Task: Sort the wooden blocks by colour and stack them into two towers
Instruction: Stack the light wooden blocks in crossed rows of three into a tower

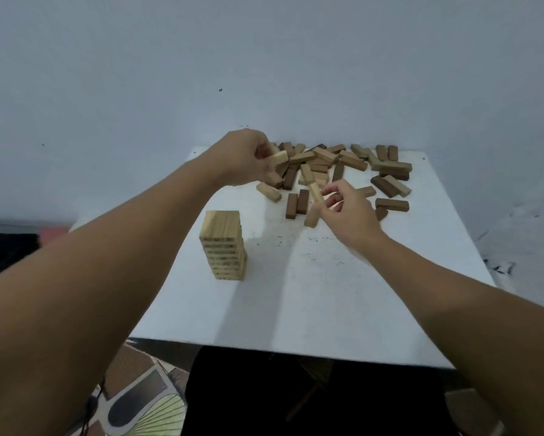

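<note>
Left hand grips pale block above pile; right hand pinches two pale blocks beside light tower.

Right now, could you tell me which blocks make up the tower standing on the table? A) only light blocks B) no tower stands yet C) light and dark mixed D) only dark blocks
A: the tower shows only pale wood; the dark blocks lie loose.

Plain pale wall, white scuffed table, patterned floor below, dim light
</note>
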A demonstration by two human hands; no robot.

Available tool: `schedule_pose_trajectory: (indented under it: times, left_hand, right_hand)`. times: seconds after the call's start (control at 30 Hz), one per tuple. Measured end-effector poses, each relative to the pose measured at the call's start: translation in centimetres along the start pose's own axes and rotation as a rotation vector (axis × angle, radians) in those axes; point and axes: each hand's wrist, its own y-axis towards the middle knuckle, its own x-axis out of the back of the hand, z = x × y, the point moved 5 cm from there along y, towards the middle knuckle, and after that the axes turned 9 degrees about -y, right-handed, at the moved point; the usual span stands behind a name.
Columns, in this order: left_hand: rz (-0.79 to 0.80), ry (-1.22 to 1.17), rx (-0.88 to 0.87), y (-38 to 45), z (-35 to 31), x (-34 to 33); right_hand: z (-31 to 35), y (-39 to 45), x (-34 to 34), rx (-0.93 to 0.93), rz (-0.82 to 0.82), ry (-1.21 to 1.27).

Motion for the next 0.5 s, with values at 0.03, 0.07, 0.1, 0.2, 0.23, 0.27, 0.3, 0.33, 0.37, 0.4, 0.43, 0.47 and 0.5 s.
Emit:
schedule_pose_trajectory:
  times: [0.03, 0.07, 0.1, 0.2, 0.23, 0.27, 0.3, 0.33, 0.37, 0.4, 0.43, 0.47, 0.5]
  left_hand:
    - [0.002, 0.012, 0.000, -0.9, -1.1, -0.3]
    - [0.007, 0.023, -0.002, -1.8, -2.1, -0.7]
    - [0.014, 0.028, -0.008, -2.6, -3.3, -1.2]
    - [0.034, 0.043, -0.042, -5.1, -6.4, -3.9]
    - [0.042, 0.044, -0.031, -5.7, -7.0, -5.3]
    - [0.055, 0.036, -0.003, -6.3, -7.1, -6.8]
    - [0.072, 0.025, 0.026, -7.0, -7.2, -8.5]
    - [0.095, 0.013, 0.051, -7.6, -6.9, -10.0]
    - [0.118, -0.002, 0.068, -8.1, -6.6, -11.4]
    - [0.143, -0.027, 0.083, -8.7, -6.2, -12.7]
    - [0.161, -0.064, 0.102, -9.2, -5.8, -13.8]
    - [0.173, -0.099, 0.136, -9.8, -5.2, -14.8]
    - [0.178, -0.119, 0.181, -10.3, -4.6, -15.5]
  right_hand:
    - [-0.3, -1.4, 0.5, -0.009, -0.007, -0.044]
    - [-0.7, -2.7, 1.0, -0.016, -0.012, -0.076]
    - [-1.1, -4.0, 1.4, -0.026, -0.010, -0.097]
    - [-2.3, -7.0, 2.2, -0.048, 0.000, -0.143]
    - [-2.6, -7.9, 2.4, -0.048, 0.007, -0.170]
    - [-2.9, -8.7, 2.5, -0.047, 0.020, -0.210]
    - [-3.3, -9.7, 2.6, -0.044, 0.034, -0.261]
    - [-3.6, -10.3, 2.7, -0.035, 0.048, -0.309]
    - [-3.9, -10.9, 2.7, -0.027, 0.061, -0.348]
    - [-4.2, -11.4, 2.8, -0.020, 0.072, -0.375]
    - [-4.5, -11.9, 2.9, -0.015, 0.086, -0.397]
    - [-4.8, -12.2, 2.9, -0.009, 0.099, -0.417]
    - [-5.1, -12.4, 2.9, -0.006, 0.109, -0.430]
